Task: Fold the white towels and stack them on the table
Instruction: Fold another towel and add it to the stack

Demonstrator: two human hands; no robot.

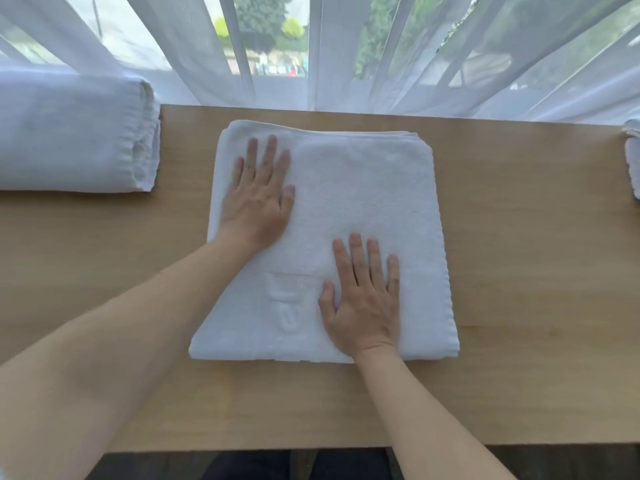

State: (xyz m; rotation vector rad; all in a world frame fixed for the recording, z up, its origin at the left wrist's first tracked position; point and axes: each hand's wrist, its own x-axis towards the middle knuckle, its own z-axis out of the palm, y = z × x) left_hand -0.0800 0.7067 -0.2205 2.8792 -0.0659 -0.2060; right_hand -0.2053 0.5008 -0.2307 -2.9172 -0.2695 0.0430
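Note:
A white towel (374, 202), folded into a thick square with an embossed mark near its front, lies in the middle of the wooden table (519, 271). My left hand (258, 195) lies flat on its far left part, fingers straight and spread. Flat on the near middle part rests my right hand (363, 299), fingers straight and pointing away from me. Neither hand grips the cloth.
A stack of folded white towels (72, 136) sits at the table's far left. Part of another white cloth (633, 161) shows at the right edge. Sheer white curtains (346, 53) hang right behind the table's far edge. My legs show under the near edge.

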